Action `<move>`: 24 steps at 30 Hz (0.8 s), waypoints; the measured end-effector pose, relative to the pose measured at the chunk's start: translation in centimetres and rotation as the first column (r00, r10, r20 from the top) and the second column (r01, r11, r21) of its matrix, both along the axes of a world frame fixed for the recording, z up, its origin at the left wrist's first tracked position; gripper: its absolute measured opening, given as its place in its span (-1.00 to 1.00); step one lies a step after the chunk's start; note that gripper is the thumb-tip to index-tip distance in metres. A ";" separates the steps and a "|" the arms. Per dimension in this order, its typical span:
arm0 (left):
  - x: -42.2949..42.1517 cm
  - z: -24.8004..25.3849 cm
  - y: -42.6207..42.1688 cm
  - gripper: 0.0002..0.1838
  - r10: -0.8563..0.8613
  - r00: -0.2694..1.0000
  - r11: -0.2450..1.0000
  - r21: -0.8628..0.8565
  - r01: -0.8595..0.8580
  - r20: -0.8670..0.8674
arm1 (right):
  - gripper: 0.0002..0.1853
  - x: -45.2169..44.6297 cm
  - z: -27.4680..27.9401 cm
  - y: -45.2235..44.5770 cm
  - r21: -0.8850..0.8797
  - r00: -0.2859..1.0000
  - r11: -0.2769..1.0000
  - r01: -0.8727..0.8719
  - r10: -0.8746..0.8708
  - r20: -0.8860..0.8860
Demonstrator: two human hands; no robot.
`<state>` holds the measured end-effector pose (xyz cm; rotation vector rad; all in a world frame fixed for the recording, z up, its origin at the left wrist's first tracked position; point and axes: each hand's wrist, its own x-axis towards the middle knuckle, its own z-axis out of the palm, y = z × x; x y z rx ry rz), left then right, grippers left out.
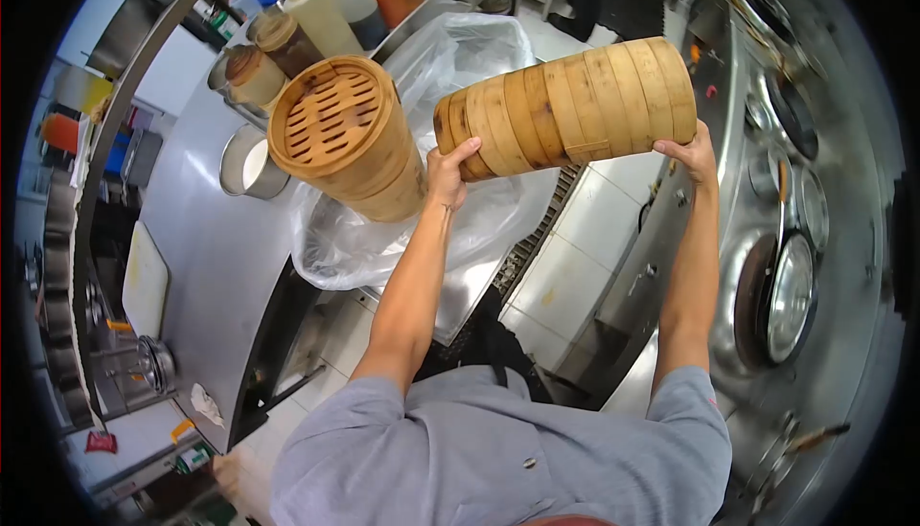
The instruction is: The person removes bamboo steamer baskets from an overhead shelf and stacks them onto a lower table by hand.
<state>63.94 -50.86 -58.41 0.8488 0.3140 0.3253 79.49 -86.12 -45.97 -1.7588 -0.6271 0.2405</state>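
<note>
Between my two hands lies a stack of bamboo steamer baskets (565, 104), tipped on its side and raised over the floor and a clear plastic bag. My left hand (448, 173) grips its left end, thumb on the near face. At the right end my right hand (695, 154) holds the rim from below, with its thumb showing and its other fingers hidden. To the left, a second stack of bamboo steamers (369, 157) stands on the clear plastic bag (335, 248), its slotted top facing me. That stack is close to my left hand.
Squeeze bottles (321, 13) with sauces line the back of the steel counter (206, 258). A metal pot (251, 164) with white contents and a white cutting board (146, 282) sit there too. On the right, a stove range holds several pans (791, 296).
</note>
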 end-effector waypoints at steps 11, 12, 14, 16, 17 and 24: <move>3.5 -7.4 2.2 -0.44 0.266 0.957 0.949 -0.145 -0.281 -0.115 | -0.49 10.6 -3.6 9.1 -0.069 0.978 0.977 -0.204 0.199 -0.070; 3.8 -8.4 2.3 -0.40 0.275 0.953 0.943 -0.157 -0.293 -0.127 | -0.50 10.8 -3.4 9.6 -0.116 0.976 0.971 -0.209 0.201 -0.083; 4.5 -10.4 2.2 -0.36 0.349 0.927 0.925 -0.105 -0.364 -0.137 | -0.49 10.6 -3.1 10.5 -0.169 0.978 0.964 -0.206 0.195 -0.079; 5.0 -10.0 2.2 -0.32 0.418 0.899 0.903 -0.045 -0.426 -0.132 | -0.49 10.1 -2.2 11.7 -0.215 0.980 0.957 -0.197 0.187 -0.065; 5.0 -9.7 2.0 -0.30 0.453 0.859 0.891 0.101 -0.442 -0.237 | -0.46 9.5 -1.6 12.1 -0.254 0.981 0.948 -0.194 0.191 -0.040; 1.8 -9.2 -1.1 -0.14 0.526 0.708 0.846 0.370 -0.383 -0.471 | -0.26 4.5 3.5 20.7 -0.369 0.864 0.923 -0.107 0.270 0.425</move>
